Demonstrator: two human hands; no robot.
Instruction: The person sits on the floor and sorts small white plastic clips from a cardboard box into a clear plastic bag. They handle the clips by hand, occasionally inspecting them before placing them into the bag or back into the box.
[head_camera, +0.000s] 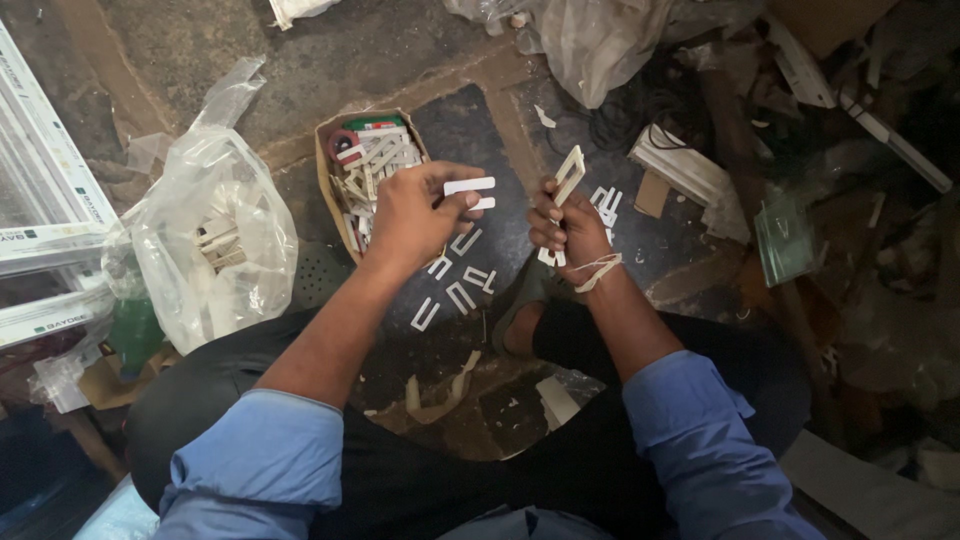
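- Our left hand (415, 212) pinches a white plastic clip (469, 187) over the cardboard box (332, 160).
- Our right hand (566, 228) grips a cream bracket (568, 178) upright.
- We judge we're mid-assembly; the next move calls for lining clip against bracket.

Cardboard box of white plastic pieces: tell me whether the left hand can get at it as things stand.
Probably yes. The left hand hovers at the open cardboard box, nothing between them, but its grip already holds a white U-shaped piece.
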